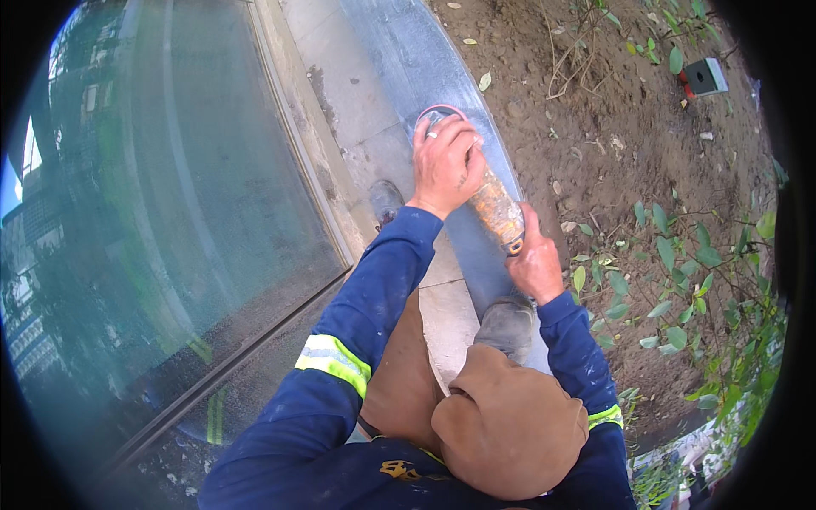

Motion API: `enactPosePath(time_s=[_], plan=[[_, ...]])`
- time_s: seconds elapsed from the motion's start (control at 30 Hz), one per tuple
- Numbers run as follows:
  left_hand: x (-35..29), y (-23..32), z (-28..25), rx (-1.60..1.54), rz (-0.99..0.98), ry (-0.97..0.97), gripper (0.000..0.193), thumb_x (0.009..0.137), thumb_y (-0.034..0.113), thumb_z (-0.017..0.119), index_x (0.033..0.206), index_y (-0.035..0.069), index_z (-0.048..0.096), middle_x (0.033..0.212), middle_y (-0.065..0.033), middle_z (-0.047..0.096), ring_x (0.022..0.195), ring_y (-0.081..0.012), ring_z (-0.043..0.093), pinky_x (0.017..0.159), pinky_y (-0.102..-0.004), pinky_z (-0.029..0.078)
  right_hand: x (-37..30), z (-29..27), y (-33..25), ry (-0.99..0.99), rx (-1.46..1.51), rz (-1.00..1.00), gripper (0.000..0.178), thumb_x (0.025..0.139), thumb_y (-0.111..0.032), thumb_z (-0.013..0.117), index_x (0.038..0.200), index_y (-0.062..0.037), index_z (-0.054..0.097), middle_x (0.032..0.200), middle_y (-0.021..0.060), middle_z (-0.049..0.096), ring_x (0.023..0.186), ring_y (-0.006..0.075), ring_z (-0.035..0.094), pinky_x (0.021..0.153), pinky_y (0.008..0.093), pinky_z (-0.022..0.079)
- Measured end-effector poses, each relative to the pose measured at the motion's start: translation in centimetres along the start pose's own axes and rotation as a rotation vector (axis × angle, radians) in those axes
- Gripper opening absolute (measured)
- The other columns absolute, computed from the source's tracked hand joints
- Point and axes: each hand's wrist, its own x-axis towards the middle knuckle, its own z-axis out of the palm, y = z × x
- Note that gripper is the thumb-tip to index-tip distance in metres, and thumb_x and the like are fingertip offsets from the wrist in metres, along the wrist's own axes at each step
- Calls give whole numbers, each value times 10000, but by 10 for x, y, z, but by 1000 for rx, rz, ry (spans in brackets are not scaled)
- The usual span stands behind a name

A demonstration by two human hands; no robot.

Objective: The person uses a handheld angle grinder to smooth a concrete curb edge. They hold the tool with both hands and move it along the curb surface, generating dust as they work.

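An angle grinder [497, 210] with a worn, stained yellowish body lies across the curved grey stone band [395, 47]. The reddish rim of its disc [442, 110] shows at the far end, down against the band's surface. My left hand [447, 161] is wrapped over the grinder's head, with a light ring or wrap on one finger. Lower right, my right hand [537, 262] grips the rear end of the body. The underside of the disc is hidden.
A tall glass pane [187, 187] with a metal frame stands at the left. Pale tiles [340, 93] run beside the band. Bare soil [544, 127] and leafy shrubs [688, 280] border the right. My boots [508, 327] stand by the band; a grey block [705, 78] sits far right.
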Motion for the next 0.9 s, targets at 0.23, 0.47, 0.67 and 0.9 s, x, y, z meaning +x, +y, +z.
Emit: enactPosePath(time_s=[0.23, 0.47, 0.67, 0.9], plan=[[-43, 33, -6, -37, -81, -3, 74, 793, 137, 731, 865, 123, 729, 1026, -24, 725, 1107, -282, 670, 1082, -492, 383, -47, -5, 10, -70, 18, 26, 811, 730, 65, 616, 1486, -98, 371, 897, 327, 683, 870, 547, 653, 780, 610, 519], [-28, 68, 24, -190, -15, -25, 96, 742, 153, 732, 813, 93, 710, 976, -52, 711, 1089, -269, 670, 1081, -494, 402, -75, -20, 27, 71, 10, 122, 837, 742, 23, 715, 1491, -135, 378, 1028, 283, 715, 974, 499, 690, 800, 511, 582], [7, 54, 31, -189, -21, -45, 94, 748, 180, 709, 785, 94, 701, 955, -61, 703, 1098, -269, 661, 1098, -500, 396, -40, -30, 3, 4, -28, 360, 882, 697, 17, 706, 1492, -153, 364, 1192, 256, 690, 1146, 455, 666, 956, 487, 535], [-14, 21, 1, -141, -43, -13, 91, 749, 162, 702, 807, 93, 715, 961, -54, 695, 1096, -269, 649, 1087, -501, 393, -37, 0, -9, -10, -55, 251, 832, 742, 13, 688, 1483, -176, 360, 1085, 320, 696, 1088, 505, 656, 900, 536, 556]])
